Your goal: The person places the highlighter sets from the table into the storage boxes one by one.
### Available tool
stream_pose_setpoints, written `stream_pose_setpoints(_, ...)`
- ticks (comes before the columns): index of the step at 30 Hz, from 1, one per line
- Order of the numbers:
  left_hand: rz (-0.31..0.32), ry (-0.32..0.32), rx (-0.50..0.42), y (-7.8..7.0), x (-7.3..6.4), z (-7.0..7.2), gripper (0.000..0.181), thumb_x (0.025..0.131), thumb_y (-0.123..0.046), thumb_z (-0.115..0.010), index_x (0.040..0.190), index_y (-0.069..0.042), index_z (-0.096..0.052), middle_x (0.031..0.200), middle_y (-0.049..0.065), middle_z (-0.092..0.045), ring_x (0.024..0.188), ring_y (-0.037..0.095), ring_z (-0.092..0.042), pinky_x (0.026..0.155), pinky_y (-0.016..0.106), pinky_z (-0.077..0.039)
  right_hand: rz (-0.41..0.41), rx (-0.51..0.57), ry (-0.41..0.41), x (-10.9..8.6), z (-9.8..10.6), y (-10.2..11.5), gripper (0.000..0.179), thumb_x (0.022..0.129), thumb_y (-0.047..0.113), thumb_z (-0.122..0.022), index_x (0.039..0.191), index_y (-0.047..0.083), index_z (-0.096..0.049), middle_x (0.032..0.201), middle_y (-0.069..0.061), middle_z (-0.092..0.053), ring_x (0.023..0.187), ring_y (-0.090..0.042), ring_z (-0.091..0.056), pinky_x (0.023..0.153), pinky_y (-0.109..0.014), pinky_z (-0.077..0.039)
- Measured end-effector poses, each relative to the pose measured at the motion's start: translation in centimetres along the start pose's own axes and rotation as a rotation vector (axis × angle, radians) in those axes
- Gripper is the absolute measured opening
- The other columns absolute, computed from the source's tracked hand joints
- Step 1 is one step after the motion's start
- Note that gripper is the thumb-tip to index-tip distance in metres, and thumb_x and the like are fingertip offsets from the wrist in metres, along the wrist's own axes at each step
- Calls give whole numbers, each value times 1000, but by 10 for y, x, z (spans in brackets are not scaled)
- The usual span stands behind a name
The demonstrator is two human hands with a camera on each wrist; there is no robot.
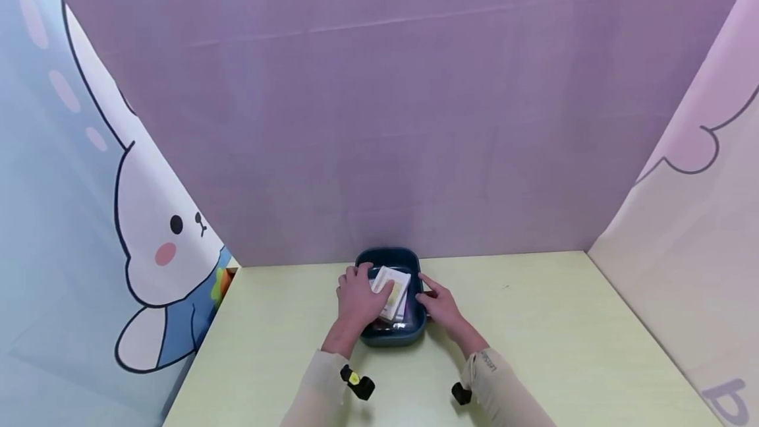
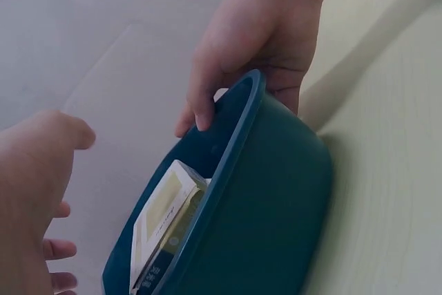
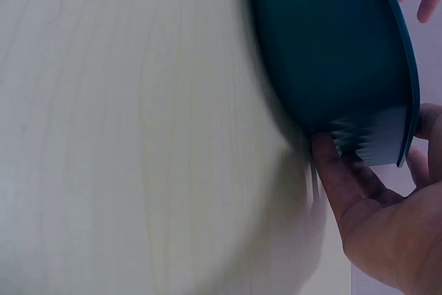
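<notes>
A dark teal plastic basin (image 1: 391, 340) stands on the table close to the purple backdrop. Inside it lies a small white carton (image 2: 160, 215) with a yellowish panel, leaning on other flat packs that are partly hidden. My left hand (image 1: 360, 296) hovers over the basin's left side, beside the carton. Its fingers are spread with nothing between them, as the left wrist view shows. At the basin's right side my right hand (image 3: 387, 219) grips the wall, some fingers outside and a digit hooked over the rim.
The pale wooden table (image 1: 534, 321) reaches out on both sides of the basin. Behind it hangs the purple backdrop (image 1: 379, 117). Printed panels flank the table, the left one with a cartoon rabbit (image 1: 160, 242).
</notes>
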State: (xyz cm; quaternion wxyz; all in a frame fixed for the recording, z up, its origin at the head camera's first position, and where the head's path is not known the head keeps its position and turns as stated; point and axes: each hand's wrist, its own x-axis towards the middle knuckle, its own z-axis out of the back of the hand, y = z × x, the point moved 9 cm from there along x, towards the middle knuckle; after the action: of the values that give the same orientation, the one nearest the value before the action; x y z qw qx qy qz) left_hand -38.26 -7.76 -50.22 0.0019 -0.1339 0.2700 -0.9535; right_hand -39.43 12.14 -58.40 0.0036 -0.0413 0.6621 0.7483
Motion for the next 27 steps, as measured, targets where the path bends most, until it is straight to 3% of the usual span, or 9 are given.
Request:
stream_pose_setpoints(6, -8, 23, -43, 7, 1, -3, 60, 86, -51, -65, 130, -12, -56, 122, 16, -50, 101, 33, -46, 85, 49, -43, 6, -12, -11, -1, 1, 6, 53, 94, 7, -59, 145, 14, -47, 102, -16, -61, 78, -26, -62, 57, -35, -53)
stream_pose_setpoints(10, -3, -5, -54, 25, -1, 3, 55, 85, -49, -67, 127, -14, -59, 120, 15, -52, 98, 32, -50, 81, 48, -45, 2, -38, 10, 5, -12, -3, 53, 96, 9, -58, 146, 17, -46, 101, -16, -60, 74, -23, -59, 54, -33, -51)
stream_pose_setpoints(15, 10, -69, -96, 52, -8, 15, 48, 85, -44, -69, 121, -13, -62, 117, 14, -55, 96, 33, -55, 80, 50, -46, 44, -61, 111, 8, -31, 2, 54, 96, 12, -59, 148, 16, -43, 103, -17, -59, 72, -20, -58, 57, -32, -51)
stream_pose_setpoints(20, -7, -70, -141, 59, -9, 14, 46, 87, -43, -67, 121, -12, -62, 117, 15, -56, 99, 34, -56, 82, 51, -47, 125, -121, 95, 10, -24, 15, 54, 93, 7, -59, 145, 9, -45, 99, -21, -58, 64, -18, -58, 56, -30, -53)
stream_pose_setpoints(27, -5, -96, -153, 72, -9, 18, 39, 87, -36, -69, 116, -11, -64, 110, 12, -59, 96, 28, -58, 79, 46, -49, 113, -144, 91, 9, -11, 26, 51, 96, 7, -59, 145, 4, -44, 114, -26, -59, 76, -32, -67, 64, -40, -57)
